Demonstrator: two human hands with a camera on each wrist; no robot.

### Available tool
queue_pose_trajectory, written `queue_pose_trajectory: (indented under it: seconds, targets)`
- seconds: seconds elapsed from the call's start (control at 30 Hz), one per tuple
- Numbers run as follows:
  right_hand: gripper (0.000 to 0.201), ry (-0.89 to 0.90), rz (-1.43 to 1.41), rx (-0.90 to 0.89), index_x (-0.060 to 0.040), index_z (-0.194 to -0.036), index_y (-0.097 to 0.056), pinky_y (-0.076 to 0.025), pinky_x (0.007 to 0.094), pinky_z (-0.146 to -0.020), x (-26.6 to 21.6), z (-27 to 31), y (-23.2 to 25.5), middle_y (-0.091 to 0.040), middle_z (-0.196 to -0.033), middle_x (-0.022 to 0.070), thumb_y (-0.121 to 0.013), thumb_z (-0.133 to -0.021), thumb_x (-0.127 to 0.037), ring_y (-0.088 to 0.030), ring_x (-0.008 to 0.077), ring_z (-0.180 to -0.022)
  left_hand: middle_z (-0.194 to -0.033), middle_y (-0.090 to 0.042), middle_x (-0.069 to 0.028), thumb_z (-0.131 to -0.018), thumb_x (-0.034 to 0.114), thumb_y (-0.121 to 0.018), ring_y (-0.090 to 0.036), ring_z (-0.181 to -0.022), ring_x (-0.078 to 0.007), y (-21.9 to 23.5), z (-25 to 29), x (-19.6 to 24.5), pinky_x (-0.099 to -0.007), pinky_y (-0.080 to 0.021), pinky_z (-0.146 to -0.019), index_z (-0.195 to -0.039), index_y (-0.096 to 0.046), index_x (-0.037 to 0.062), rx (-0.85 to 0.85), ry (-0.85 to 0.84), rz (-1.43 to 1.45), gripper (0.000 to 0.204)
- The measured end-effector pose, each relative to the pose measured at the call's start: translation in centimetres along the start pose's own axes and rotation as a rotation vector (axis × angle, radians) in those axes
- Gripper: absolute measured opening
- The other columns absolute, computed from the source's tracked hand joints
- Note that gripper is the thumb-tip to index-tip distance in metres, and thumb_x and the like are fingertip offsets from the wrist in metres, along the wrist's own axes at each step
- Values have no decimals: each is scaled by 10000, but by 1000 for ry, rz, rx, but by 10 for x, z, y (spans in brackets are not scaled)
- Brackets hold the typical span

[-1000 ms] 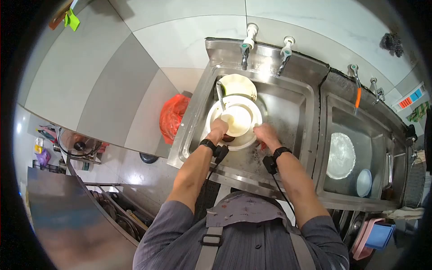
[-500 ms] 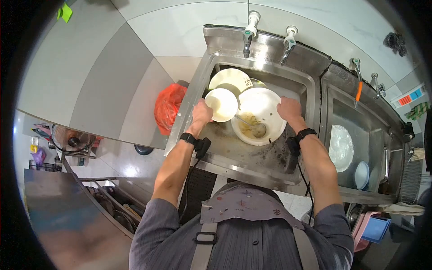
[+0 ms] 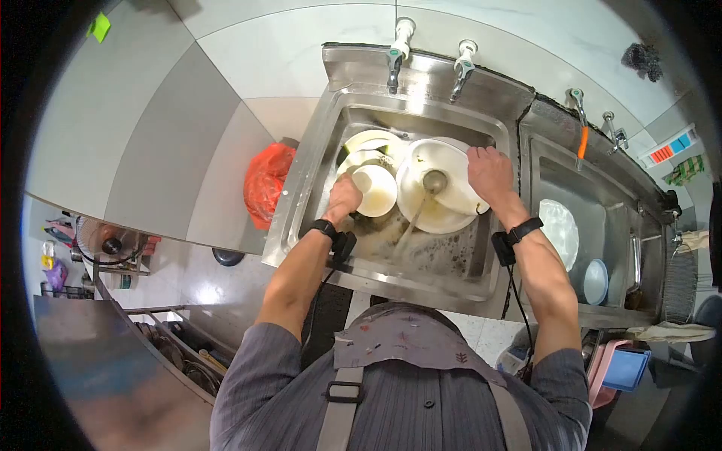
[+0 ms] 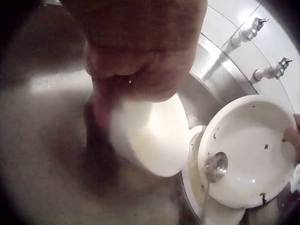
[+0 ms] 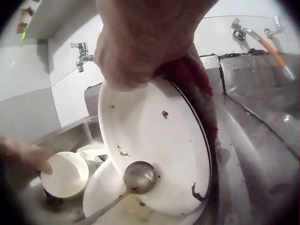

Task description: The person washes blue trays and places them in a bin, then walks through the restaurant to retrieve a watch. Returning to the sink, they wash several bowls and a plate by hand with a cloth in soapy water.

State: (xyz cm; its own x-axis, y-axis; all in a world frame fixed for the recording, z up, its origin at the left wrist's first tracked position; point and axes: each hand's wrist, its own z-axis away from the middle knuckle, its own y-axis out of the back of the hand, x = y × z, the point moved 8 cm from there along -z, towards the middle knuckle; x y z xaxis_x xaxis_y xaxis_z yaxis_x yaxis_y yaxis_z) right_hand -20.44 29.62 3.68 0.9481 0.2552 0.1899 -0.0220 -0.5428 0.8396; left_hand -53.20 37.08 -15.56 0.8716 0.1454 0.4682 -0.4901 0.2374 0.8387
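Observation:
My left hand (image 3: 344, 197) grips a small white bowl (image 3: 378, 194) by its left rim, and some pale liquid shows inside. My right hand (image 3: 492, 177) holds the rim of a large white dish (image 5: 150, 112), tilted up on its side with dark food scraps on it. Against its inner face leans a metal ladle (image 5: 139, 177), handle sloping down toward the sink floor. Another white dish (image 5: 101, 201) lies beneath the tilted one. A dark red and grey cloth (image 5: 206, 86) shows behind the dish, under my right hand.
All this is inside a steel sink (image 3: 316, 180) under two taps (image 3: 395, 68). More plates (image 3: 372, 138) sit at its back left. The sink to the right (image 3: 613, 225) contains a white round plate (image 3: 558, 233) and a bluish bowl (image 3: 596, 282). A red plastic bag (image 3: 268, 184) stands left.
My left hand has carried the small bowl left, off the large dish. The right hand has shifted right along the dish's rim and tilted it, and the ladle has come into view.

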Motion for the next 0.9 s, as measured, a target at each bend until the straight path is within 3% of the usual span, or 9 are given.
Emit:
queue_pose_trajectory:
  seconds: [0.23, 0.43, 0.53, 0.6, 0.67, 0.7, 0.77, 0.83, 0.9]
  targets:
    - [65, -48, 35, -89, -91, -870, -651, -546, 448, -676, 5, 0, 15, -685, -805, 77, -596, -839, -108, -676, 278, -794, -1224, -649, -336, -908, 135, -599, -661, -1145, -463, -3, -5, 6, -500, -540, -1003, -1330, -468, -77, -19, -22, -30, 490]
    - [72, -66, 59, -68, -82, -884, -648, -548, 453, -677, 4, -6, 27, -688, -808, 89, -588, -854, -109, -683, 289, -797, -1375, -498, -311, -879, 127, -644, -606, -1205, -467, 10, 12, 16, -492, -535, -1001, -1362, -450, -49, 110, -47, 11, 550]
    - [72, -68, 65, -57, -79, -883, -645, -552, 452, -666, 4, -12, 37, -690, -808, 99, -583, -860, -108, -685, 296, -781, -1300, -549, -209, -878, 208, -675, -582, -1187, -364, 29, 49, 75, -455, -546, -921, -1274, -562, -11, 485, -479, -381, 466]
    - [70, -79, 66, -36, -81, -881, -644, -554, 452, -654, 5, -14, 35, -688, -799, 103, -583, -860, -108, -685, 300, -774, -1221, -611, -235, -893, 277, -710, -618, -1133, -410, 12, 69, 109, -513, -535, -920, -1192, -598, -11, 178, -580, -346, 430]
    - [67, -88, 69, -12, -82, -879, -643, -556, 451, -642, 6, -18, 37, -686, -791, 107, -583, -861, -107, -685, 304, -767, -984, -706, -258, -900, 303, -701, -709, -882, -421, -27, 87, 118, -526, -569, -801, -1048, -681, -15, -103, -733, -264, 352]
    - [78, -118, 40, -16, -78, -888, -648, -559, 466, -646, 9, -20, 37, -700, -810, 120, -581, -869, -112, -695, 314, -773, -984, -706, -258, -900, 303, -701, -709, -882, -421, -31, 93, 124, -526, -569, -801, -1048, -681, -15, -99, -732, -264, 352]
    - [89, -150, 13, -18, -73, -898, -653, -562, 481, -650, 13, -22, 36, -714, -828, 133, -579, -878, -117, -706, 324, -779, -892, -726, -253, -886, 251, -686, -729, -862, -417, -49, 116, 137, -478, -594, -801, -946, -715, -15, -431, -647, -346, 274]
    - [135, -404, -1, -169, -60, -934, -670, -566, 507, -678, 38, -16, 24, -734, -853, 165, -580, -888, -149, -726, 354, -795, -922, -730, -264, -875, 212, -656, -739, -893, -397, -80, 92, 120, -467, -603, -788, -936, -730, -28, -347, -632, -376, 258]
    - [165, -464, -18, -204, -55, -952, -679, -567, 519, -698, 44, -12, 27, -738, -861, 180, -576, -890, -168, -729, 370, -799, -951, -734, -274, -864, 173, -626, -749, -925, -376, -80, 81, 111, -455, -611, -775, -925, -744, -40, -266, -607, -411, 250]
